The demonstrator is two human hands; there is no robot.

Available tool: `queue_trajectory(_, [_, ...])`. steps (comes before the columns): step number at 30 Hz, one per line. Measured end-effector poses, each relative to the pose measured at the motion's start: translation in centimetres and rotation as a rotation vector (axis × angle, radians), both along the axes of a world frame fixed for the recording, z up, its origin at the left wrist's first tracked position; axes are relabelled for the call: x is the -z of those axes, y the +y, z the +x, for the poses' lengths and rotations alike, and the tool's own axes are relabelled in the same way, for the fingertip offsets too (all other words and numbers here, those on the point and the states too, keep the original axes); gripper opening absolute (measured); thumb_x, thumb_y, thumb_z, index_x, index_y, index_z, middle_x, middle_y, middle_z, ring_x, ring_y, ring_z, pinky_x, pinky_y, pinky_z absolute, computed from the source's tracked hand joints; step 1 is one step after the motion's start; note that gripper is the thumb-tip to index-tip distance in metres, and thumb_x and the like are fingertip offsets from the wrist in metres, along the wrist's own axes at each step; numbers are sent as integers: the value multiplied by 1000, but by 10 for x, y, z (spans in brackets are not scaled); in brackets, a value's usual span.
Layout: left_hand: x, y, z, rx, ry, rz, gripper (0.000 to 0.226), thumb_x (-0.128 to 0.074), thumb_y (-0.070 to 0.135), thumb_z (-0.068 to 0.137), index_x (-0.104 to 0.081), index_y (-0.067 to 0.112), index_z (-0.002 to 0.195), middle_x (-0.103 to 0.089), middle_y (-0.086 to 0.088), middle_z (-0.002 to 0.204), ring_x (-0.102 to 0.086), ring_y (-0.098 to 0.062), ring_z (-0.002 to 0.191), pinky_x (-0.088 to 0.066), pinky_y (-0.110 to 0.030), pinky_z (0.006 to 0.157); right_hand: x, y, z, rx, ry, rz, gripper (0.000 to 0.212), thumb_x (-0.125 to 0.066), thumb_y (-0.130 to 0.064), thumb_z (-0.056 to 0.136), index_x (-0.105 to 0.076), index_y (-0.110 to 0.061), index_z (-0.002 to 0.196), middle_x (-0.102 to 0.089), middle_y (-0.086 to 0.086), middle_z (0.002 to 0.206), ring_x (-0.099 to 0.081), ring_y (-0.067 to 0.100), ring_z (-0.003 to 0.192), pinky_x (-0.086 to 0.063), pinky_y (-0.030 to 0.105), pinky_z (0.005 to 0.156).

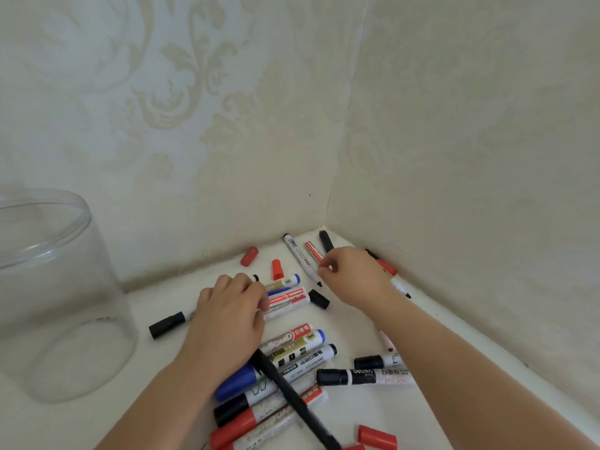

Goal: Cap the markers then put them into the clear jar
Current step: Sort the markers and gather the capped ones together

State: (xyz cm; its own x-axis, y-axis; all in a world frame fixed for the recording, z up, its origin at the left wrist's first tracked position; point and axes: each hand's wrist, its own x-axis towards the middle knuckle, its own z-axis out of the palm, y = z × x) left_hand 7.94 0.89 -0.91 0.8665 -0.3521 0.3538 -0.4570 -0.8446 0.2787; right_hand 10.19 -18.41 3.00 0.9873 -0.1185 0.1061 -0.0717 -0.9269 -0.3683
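The clear jar stands upright at the far left of the counter, mouth up, with nothing visible inside it. Just right of it lies a black-capped marker, long axis running left to right, cap end toward the jar; its other end is hidden under the left hand. The left hand rests palm down with fingers curled onto a red-and-white marker, which lies roughly left to right; the grip is narrow, though whether it actually holds the marker cannot be told. Below this hand a pile of markers lies mostly on a diagonal, capped ends toward the lower left, with a thin black pen crossing over them. Loose red caps and a black cap lie near the wall. The right hand hovers further right near the corner, fingers curled in a narrow grip; what it pinches cannot be told. Beside it, a white marker points toward the corner.
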Motion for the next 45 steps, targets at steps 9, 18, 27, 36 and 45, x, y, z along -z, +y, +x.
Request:
queue_trajectory(9, [-8, -29, 17, 48, -145, 38, 30, -73, 5, 56, -60, 23, 75, -60, 4, 78, -57, -21, 74, -41, -31, 65, 8, 16, 45, 45, 49, -219, 39, -58, -33, 83, -31, -18, 59, -45, 0, 69, -46, 21, 69, -31, 26, 54])
queue_trajectory(18, [-17, -47, 40, 36, -155, 137, 27, -63, -5, 63, -63, 14, 83, -64, -7, 84, -57, -30, 79, -43, -37, 67, -25, -25, -19, 236, -114, 847, 25, -62, -29, 83, -63, -8, 70, -52, -1, 50, -40, 11, 42, -35, 19, 44])
queue_trajectory(27, [-14, -69, 6, 140, -52, 125, 37, -43, 37, 92, -39, 24, 126, -48, 2, 120, -49, -18, 105, -40, -29, 76, -3, -21, -81, 171, -172, 1141, 10, -61, -4, 79, -60, -14, 81, -56, -1, 49, -42, 11, 43, -35, 20, 43])
queue_trajectory(36, [-2, -65, 45, 295, 0, 232, 29, -41, 33, 94, -55, 28, 120, -60, 7, 114, -48, -15, 107, -33, -28, 88, 20, -25, -84, 254, -228, 1111, 15, -58, -8, 82, -63, -22, 82, -59, -1, 56, -44, 11, 48, -37, 26, 51])
queue_trajectory(45, [-26, -64, 35, 403, -279, -31, 16, -58, 27, 84, -58, 16, 95, -63, 2, 89, -57, -18, 79, -46, -31, 69, 14, -24, -88, 169, -279, 1390, 10, -55, -9, 88, -62, -11, 82, -54, 7, 57, -38, 17, 49, -32, 25, 48])
